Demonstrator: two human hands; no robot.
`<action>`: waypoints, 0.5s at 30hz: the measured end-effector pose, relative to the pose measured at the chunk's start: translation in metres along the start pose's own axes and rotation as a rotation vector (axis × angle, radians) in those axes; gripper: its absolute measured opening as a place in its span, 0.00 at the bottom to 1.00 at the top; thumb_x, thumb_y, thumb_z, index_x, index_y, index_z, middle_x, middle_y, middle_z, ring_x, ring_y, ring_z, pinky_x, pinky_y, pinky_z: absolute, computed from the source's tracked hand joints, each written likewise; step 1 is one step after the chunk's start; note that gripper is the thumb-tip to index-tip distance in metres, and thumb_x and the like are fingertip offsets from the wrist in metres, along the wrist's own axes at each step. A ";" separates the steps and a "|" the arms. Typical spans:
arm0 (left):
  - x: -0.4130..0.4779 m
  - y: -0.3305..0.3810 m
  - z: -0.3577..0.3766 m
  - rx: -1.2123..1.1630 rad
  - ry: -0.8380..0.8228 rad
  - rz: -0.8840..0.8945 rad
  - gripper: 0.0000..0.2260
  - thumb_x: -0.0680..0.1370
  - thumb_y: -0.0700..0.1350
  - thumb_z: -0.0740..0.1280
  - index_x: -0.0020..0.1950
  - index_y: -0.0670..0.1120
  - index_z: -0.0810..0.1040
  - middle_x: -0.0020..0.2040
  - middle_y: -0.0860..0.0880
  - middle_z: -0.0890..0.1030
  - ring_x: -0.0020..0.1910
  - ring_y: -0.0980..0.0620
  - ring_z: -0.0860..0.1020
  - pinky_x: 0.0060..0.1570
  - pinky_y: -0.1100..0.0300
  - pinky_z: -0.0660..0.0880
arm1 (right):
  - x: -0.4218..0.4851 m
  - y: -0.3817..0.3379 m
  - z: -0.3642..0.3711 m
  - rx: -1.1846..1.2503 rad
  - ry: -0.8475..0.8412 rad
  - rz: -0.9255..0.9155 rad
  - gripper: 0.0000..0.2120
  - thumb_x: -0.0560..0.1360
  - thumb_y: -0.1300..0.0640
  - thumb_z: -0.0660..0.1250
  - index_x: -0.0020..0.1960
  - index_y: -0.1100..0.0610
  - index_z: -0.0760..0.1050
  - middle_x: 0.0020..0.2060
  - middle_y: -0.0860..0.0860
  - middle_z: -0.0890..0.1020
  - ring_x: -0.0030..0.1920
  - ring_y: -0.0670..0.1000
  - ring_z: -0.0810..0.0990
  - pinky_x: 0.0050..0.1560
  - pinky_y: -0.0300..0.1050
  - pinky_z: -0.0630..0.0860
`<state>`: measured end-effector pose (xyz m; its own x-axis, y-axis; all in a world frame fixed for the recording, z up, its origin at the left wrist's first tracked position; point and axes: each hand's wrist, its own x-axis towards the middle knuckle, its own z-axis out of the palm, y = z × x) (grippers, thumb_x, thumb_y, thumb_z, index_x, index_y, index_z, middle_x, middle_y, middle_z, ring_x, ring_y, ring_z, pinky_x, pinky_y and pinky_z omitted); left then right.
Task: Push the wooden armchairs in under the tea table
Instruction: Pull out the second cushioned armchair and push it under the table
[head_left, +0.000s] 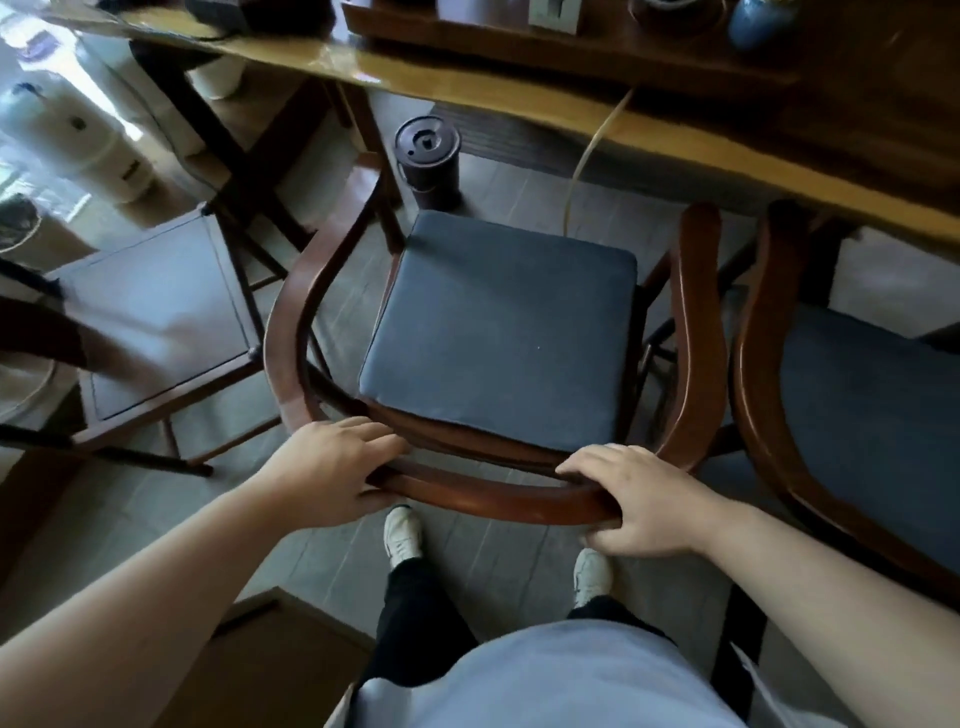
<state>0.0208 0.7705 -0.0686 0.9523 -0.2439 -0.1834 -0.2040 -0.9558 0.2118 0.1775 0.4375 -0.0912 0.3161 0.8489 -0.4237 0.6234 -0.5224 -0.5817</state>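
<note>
A wooden armchair (696, 322) with a curved dark-brown rail and a blue-grey seat cushion (498, 327) stands in front of me, facing the tea table (519, 98). My left hand (337, 467) grips the back rail at its left bend. My right hand (644, 499) grips the same rail at its right bend, fingers wrapped under it. The front of the seat stands just short of the table's edge. A second armchair (753, 364) with the same cushion stands touching on the right, its front under the table.
A bare wooden stool (156, 322) stands to the left. A dark round lidded bin (428, 161) sits on the floor under the table, and a pale hose (587, 156) hangs down from the table's edge. My feet are on the grey tiles just behind the chair.
</note>
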 end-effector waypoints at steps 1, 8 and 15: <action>-0.001 -0.006 0.001 -0.012 0.032 0.030 0.20 0.69 0.61 0.64 0.55 0.51 0.78 0.48 0.54 0.82 0.47 0.51 0.80 0.36 0.54 0.79 | -0.001 -0.013 0.003 0.021 0.029 0.021 0.33 0.64 0.36 0.64 0.66 0.47 0.70 0.62 0.43 0.75 0.62 0.45 0.72 0.65 0.47 0.67; -0.003 -0.036 0.019 -0.099 0.156 0.223 0.12 0.73 0.57 0.67 0.44 0.48 0.76 0.38 0.52 0.80 0.36 0.47 0.80 0.30 0.55 0.77 | 0.011 -0.068 0.046 -0.018 0.297 0.226 0.27 0.65 0.48 0.70 0.65 0.49 0.75 0.61 0.46 0.79 0.62 0.49 0.75 0.61 0.48 0.68; 0.016 -0.083 0.020 -0.070 0.171 0.491 0.15 0.78 0.57 0.63 0.38 0.47 0.74 0.32 0.51 0.77 0.30 0.47 0.77 0.21 0.55 0.72 | 0.036 -0.086 0.057 -0.088 0.533 0.300 0.18 0.59 0.56 0.68 0.49 0.51 0.83 0.44 0.45 0.86 0.44 0.53 0.83 0.48 0.50 0.78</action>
<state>0.0486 0.8428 -0.1086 0.7730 -0.6246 0.1114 -0.6255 -0.7210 0.2982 0.0948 0.5084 -0.0962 0.7864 0.6014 -0.1410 0.5018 -0.7552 -0.4217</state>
